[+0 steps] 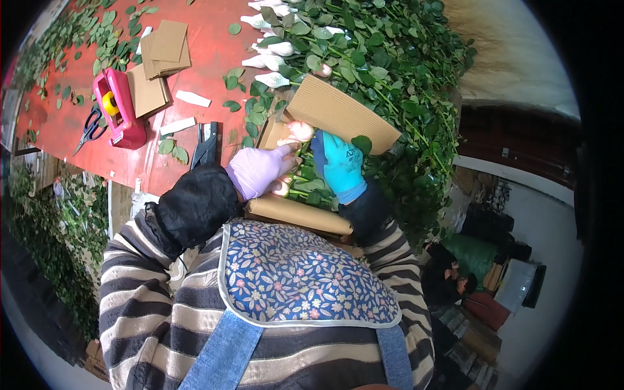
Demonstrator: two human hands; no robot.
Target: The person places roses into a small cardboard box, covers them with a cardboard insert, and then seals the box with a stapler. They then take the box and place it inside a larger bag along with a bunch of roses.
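Pale pink roses [300, 132] lie on a corrugated cardboard wrapper [344, 114], their heads toward the left and their stems toward the right. My right hand [338, 164], in a blue-green glove, is closed around a rose just behind its bloom; the stem within the fingers is hidden. In a lilac glove, my left hand [257, 170] rests over the rose heads with fingers stretched to the right, touching them. Some blooms under it are partly covered. The wrapper's near edge [299, 214] is a brown cardboard strip close to my apron.
Beyond the wrapper lie many leafy rose stems [390, 71] and white-netted rose heads [272, 62]. On the red table [208, 39], a black stapler [207, 142], pink tape dispenser [120, 114], scissors [90, 130] and cardboard pieces [148, 91] sit at left. Another person [455, 279] is at far right.
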